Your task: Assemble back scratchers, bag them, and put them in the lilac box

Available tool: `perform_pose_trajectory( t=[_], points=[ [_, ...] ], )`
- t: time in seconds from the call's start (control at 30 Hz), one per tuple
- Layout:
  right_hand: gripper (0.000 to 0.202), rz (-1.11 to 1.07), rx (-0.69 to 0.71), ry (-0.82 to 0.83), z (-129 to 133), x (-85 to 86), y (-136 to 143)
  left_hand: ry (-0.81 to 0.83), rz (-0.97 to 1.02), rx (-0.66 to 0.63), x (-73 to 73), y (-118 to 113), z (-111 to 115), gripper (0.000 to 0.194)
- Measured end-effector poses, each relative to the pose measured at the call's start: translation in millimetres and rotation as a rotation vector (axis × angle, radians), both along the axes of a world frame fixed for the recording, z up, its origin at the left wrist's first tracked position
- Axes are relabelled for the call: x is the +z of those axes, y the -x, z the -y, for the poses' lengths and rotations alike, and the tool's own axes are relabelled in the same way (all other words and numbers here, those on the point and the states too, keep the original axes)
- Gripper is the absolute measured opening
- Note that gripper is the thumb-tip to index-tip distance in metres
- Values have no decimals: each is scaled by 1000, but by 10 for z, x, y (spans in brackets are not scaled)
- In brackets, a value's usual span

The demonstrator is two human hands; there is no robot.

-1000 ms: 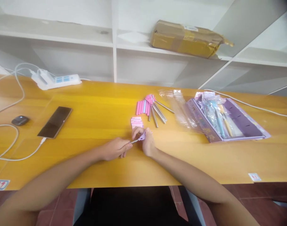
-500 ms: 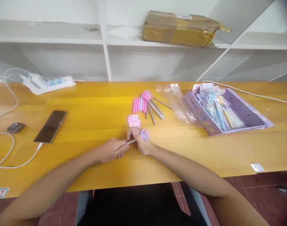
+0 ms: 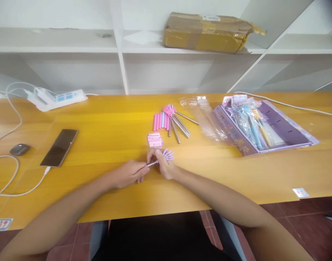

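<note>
Between my hands is a purple hand-shaped piece (image 3: 169, 155) on a metal rod (image 3: 151, 164). My left hand (image 3: 132, 173) is closed around the lower end of the rod. My right hand (image 3: 163, 163) grips it near the purple head, whose fingers point to the right. Just beyond my hands lies a small stack of pink printed cards (image 3: 154, 140). Farther back are several pink tubes and a light blue one (image 3: 162, 120), side by side. Beside them, several metal rods (image 3: 182, 127) fan out from pink hand-shaped heads (image 3: 169, 110).
Clear plastic bags (image 3: 209, 119) lie right of the rods, beside a purple box (image 3: 291, 125) with bagged blue and yellow items. At left are a phone (image 3: 59, 148), a mouse (image 3: 19, 149), cables and a power strip (image 3: 62, 99). A taped carton (image 3: 206, 34) rests on the shelf.
Both hands keep nearly the same grip and place. My right thumb has shifted slightly on the purple piece, and the view has turned a little.
</note>
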State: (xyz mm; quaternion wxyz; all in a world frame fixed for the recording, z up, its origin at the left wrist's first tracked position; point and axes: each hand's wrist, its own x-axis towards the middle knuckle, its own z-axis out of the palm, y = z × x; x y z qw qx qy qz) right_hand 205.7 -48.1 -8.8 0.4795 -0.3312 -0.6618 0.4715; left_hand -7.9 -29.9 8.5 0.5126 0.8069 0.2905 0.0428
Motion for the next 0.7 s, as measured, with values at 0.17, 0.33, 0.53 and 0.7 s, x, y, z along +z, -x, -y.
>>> perform_pose_trajectory(
  t=[0.17, 0.33, 0.53, 0.7],
  points=[
    [68, -24, 12, 0, 5, -9, 5, -10, 4, -11, 14, -3, -3, 56],
    [69, -5, 0, 9, 7, -8, -3, -14, 3, -11, 11, -4, -2, 56],
    [74, -149, -11, 41, -21, -64, 7, -27, -6, -7, 10, -8, 3, 54],
    [77, -124, -120, 156, -19, -17, 46, -8, -4, 22, 48, -19, 0, 58]
  ],
)
